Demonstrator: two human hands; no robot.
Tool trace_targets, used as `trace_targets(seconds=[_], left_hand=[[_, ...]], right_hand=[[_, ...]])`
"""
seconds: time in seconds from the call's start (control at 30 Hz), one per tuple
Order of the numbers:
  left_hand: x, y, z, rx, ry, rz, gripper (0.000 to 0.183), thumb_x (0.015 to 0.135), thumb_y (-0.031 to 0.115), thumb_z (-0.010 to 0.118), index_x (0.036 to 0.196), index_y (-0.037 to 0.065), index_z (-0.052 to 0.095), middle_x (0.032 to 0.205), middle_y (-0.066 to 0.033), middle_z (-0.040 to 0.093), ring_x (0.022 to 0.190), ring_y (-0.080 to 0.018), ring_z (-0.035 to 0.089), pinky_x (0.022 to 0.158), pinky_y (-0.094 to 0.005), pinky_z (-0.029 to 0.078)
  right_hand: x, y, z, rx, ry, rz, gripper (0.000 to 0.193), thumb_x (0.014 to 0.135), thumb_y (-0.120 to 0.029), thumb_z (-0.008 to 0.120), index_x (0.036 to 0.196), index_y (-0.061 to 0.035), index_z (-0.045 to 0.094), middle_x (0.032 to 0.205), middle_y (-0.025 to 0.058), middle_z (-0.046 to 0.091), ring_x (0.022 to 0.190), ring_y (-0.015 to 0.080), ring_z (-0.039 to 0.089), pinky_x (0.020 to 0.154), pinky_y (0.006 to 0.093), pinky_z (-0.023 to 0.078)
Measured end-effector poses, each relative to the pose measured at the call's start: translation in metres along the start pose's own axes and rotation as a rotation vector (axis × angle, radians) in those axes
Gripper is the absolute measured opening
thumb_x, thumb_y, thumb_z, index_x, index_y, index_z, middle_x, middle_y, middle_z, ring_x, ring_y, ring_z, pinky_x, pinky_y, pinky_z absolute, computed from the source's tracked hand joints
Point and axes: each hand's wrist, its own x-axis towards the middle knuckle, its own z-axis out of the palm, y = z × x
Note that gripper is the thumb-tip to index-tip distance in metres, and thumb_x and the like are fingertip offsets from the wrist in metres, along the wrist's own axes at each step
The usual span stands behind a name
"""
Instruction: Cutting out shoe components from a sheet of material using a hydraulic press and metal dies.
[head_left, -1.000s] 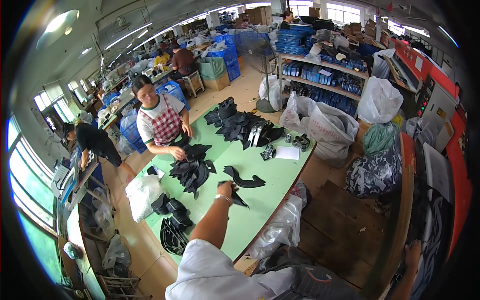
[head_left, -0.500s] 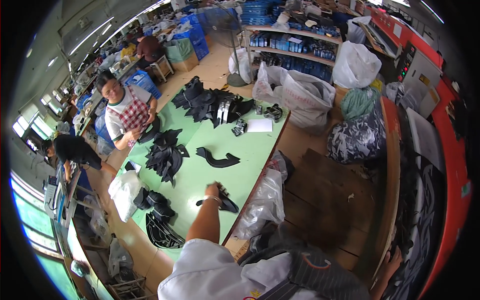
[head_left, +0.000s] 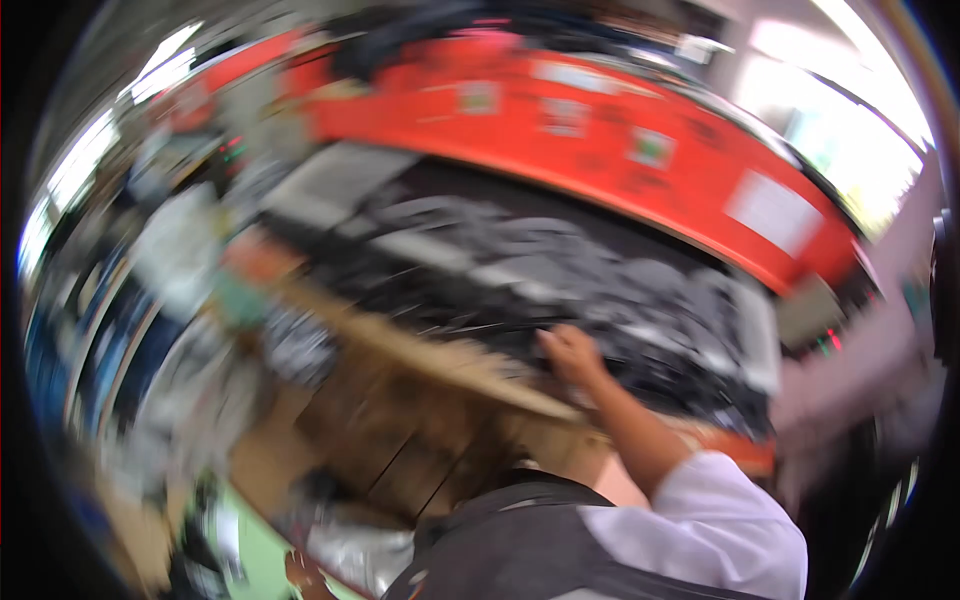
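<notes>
The heap of dark grey and black flat cut pieces (head_left: 560,270) fills the middle of the head view, lying in a wide bed under the long red-orange machine housing (head_left: 620,120) that arcs across the top. The whole picture is smeared by motion, so the single pieces cannot be told apart. The right hand (head_left: 572,352) reaches forward from the white sleeve (head_left: 715,520) and rests on the near edge of the heap, just where the dark pieces meet the tan wooden surface (head_left: 420,350) that runs slantwise below them. Its fingers (head_left: 552,343) curl down onto the pieces, but the blur hides whether they grip one or only touch. At the lower edge a small part of the left hand (head_left: 300,572) shows beside a strip of green surface (head_left: 245,545); its hold cannot be told.
</notes>
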Motion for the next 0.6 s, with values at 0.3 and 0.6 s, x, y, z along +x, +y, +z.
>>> trace_targets(seconds=[0.3, 0.6], left_hand=[[-0.286, 0.218, 0.473, 0.542, -0.677, 1.105, 0.037, 0.092, 0.029, 0.058, 0.113, 0.0, 0.064, 0.113, -0.0215, 0.063, 0.103, -0.0364, 0.059, 0.091, -0.0429, 0.046], [-0.365, 0.184, 0.629, 0.669, -1.097, 1.404, 0.023, 0.092, 0.011, 0.054, 0.108, -0.005, 0.059, 0.11, -0.0175, 0.058, 0.104, -0.0317, 0.055, 0.092, -0.0405, 0.043]], right_hand=[[0.089, 0.115, -0.144, 1.197, 0.369, 0.327, 0.043, 0.079, -0.012, 0.072, 0.117, -0.0055, 0.053, 0.084, 0.0051, 0.056, 0.062, 0.0127, 0.052, 0.048, 0.0249, 0.037], [0.119, 0.272, -0.281, 0.12, 0.957, 0.539, 0.039, 0.081, -0.029, 0.071, 0.107, -0.0019, 0.061, 0.08, 0.0137, 0.064, 0.067, 0.0191, 0.063, 0.062, 0.0327, 0.049]])
